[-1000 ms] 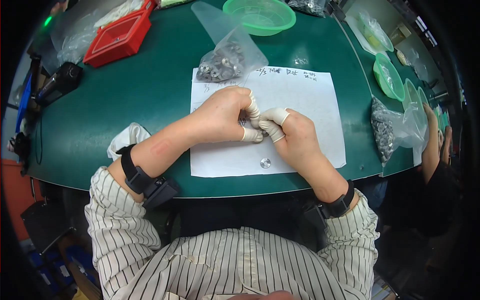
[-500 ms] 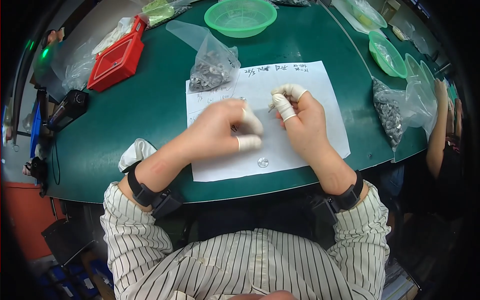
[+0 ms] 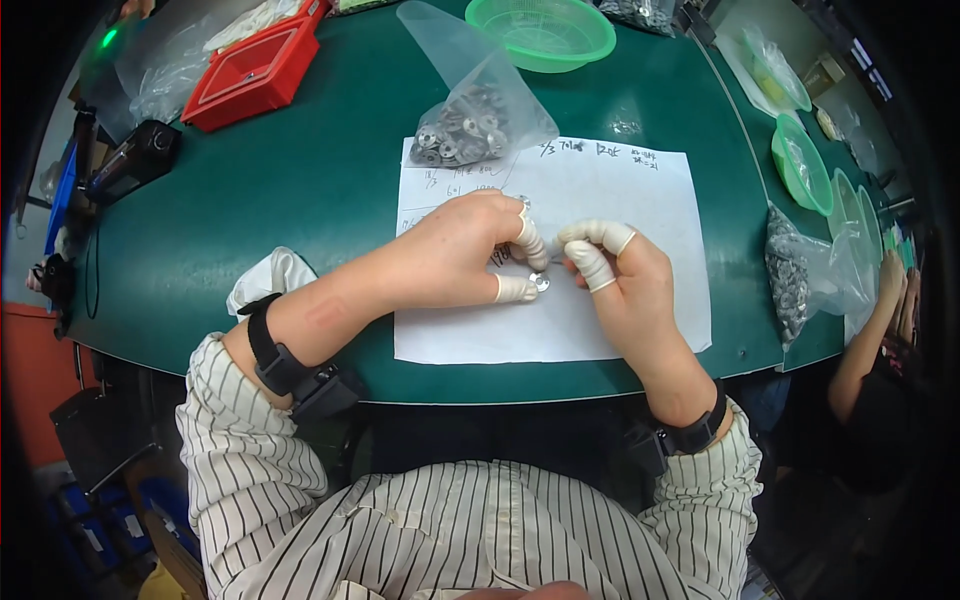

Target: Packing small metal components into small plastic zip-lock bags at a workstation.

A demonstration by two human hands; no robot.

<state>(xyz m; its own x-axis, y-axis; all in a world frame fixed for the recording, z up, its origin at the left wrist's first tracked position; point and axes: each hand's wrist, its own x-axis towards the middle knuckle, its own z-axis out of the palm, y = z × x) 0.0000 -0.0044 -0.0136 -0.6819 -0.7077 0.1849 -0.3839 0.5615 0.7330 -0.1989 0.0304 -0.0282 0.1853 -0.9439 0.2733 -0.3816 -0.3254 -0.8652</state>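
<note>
Now the left hand (image 3: 455, 250) has joined the right hand (image 3: 625, 275) mid-frame, both pinching a small washer (image 3: 540, 284) over the paper (image 3: 620, 190).

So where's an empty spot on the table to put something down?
The widest bare green stretch lies between the red tray, the bag of washers and the left hand. The lower part of the white paper, below both hands, is free too. The right edge is crowded with green bowls and another bag of parts.
</note>
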